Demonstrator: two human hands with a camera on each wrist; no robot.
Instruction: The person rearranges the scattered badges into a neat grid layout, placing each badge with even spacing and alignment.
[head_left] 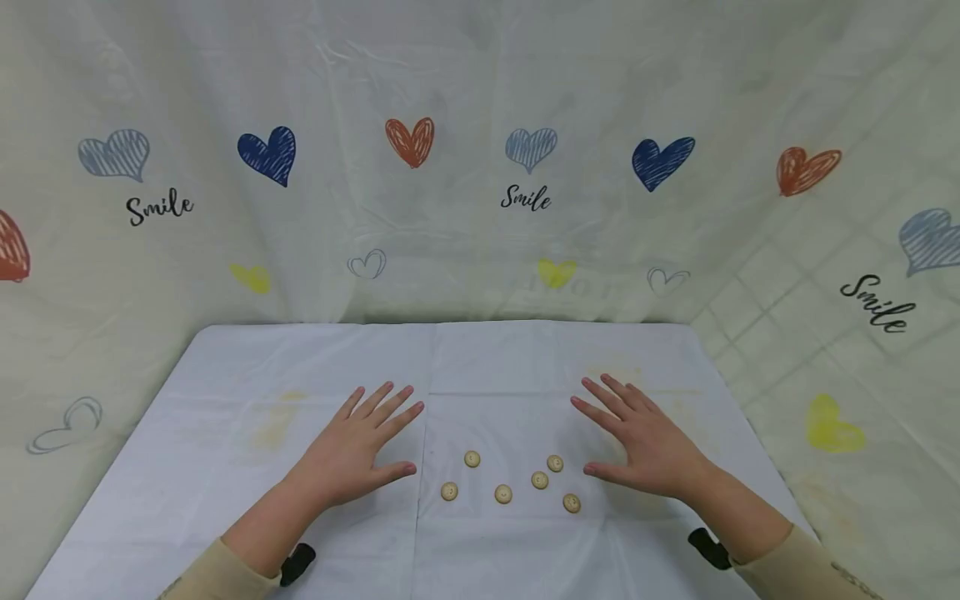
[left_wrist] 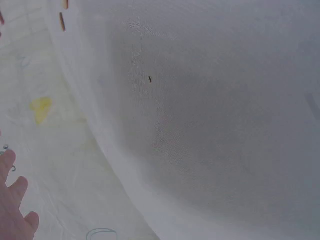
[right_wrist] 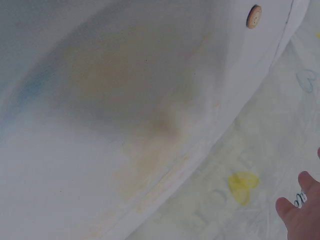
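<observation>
Several round wooden buttons lie scattered on the white cloth between my two hands, among them a far-left button point(head_left: 472, 459), a near-left button point(head_left: 449, 491) and a near-right button point(head_left: 572, 502). My left hand point(head_left: 352, 454) is to their left, fingers spread and straight, touching no button. On the other side my right hand point(head_left: 652, 446) has its fingers spread too; its thumb tip comes close to the far-right button point(head_left: 555, 463). Only fingertips of each hand show in the wrist views. One button point(right_wrist: 254, 17) appears at the top of the right wrist view.
A white cloth point(head_left: 495, 550) with fold lines and faint yellowish stains covers the table. Behind it and along the sides hangs a pale curtain point(head_left: 450, 225) printed with hearts and the word "Smile". Dark straps point(head_left: 297, 565) sit at both wrists by the beige sleeves.
</observation>
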